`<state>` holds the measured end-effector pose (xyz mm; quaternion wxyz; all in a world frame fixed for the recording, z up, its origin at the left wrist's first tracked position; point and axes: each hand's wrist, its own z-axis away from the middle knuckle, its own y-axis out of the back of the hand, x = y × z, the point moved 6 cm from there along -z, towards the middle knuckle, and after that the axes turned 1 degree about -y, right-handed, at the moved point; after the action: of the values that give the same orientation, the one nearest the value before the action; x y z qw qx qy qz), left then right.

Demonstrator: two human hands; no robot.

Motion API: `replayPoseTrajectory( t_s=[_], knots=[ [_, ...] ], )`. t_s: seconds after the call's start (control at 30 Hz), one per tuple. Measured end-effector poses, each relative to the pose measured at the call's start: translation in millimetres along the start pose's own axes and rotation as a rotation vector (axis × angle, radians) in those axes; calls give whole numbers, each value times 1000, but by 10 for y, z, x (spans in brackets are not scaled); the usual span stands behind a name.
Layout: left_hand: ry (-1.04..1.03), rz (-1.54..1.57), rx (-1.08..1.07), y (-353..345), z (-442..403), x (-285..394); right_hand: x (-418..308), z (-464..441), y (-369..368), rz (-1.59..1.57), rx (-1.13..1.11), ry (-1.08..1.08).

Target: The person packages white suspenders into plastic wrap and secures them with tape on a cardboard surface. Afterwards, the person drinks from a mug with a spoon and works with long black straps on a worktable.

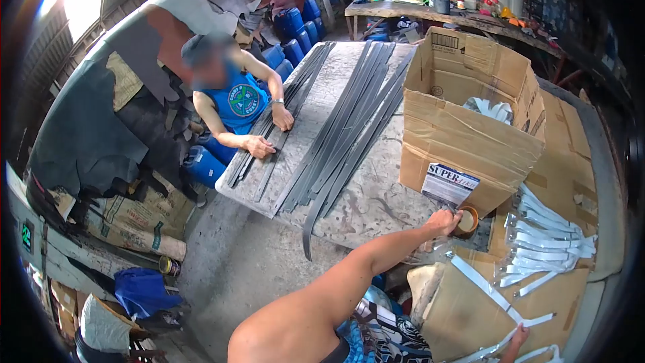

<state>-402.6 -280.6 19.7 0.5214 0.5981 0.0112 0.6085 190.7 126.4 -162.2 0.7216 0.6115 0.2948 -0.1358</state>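
My left hand (443, 222) reaches across to a roll of brown packing tape (472, 229), its fingers closed at the roll's left edge. Beside them stands an open cardboard box (463, 141) with a printed label (450, 185) on its front and white material (494, 109) inside. At the lower right, my right hand (517, 337) pinches a white Y-shaped strap (485, 287), which lies over a cardboard sheet (437, 323). Farther right is a pile of similar white straps (544, 242), some with clear plastic about their ends.
Long dark strips (349, 114) cover much of the worktable (376, 208); one curls over its front edge. A co-worker (238, 97) handles strips across the table. Blue drums (289, 23) and hanging leather sheets (87, 134) are behind. A cluttered wooden bench (403, 10) stands at the back.
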Motion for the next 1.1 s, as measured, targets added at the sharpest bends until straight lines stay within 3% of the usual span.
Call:
replayPoseTrajectory(
  t_s=[0.2, 0.3, 0.43, 0.53, 0.8, 0.97, 1.0, 1.1],
  knots=[
    [-116, -128, -113, 586, 430, 567, -119, -72, -81, 8, -32, 7],
    [-280, -148, -67, 941, 705, 833, -172, -91, -79, 17, -38, 3],
    [-324, -189, -138, 1684, 1320, 1292, -250, -95, -76, 27, -61, 2],
    [-506, -144, -45, 1978, 1549, 1391, -274, -114, -61, 30, -73, 3],
    [-596, -85, -18, 2906, 2453, 1961, -95, -148, -7, 3, -93, 6],
    [-410, -30, -124, 3073, 2772, 2199, 405, -272, -52, -87, -107, -27],
    [-389, -16, -120, 3087, 2811, 2219, 273, -167, -4, -180, -37, 47],
    [-533, 6, -33, 3095, 2912, 2326, -43, 18, 172, -18, -6, -22]
  ],
)
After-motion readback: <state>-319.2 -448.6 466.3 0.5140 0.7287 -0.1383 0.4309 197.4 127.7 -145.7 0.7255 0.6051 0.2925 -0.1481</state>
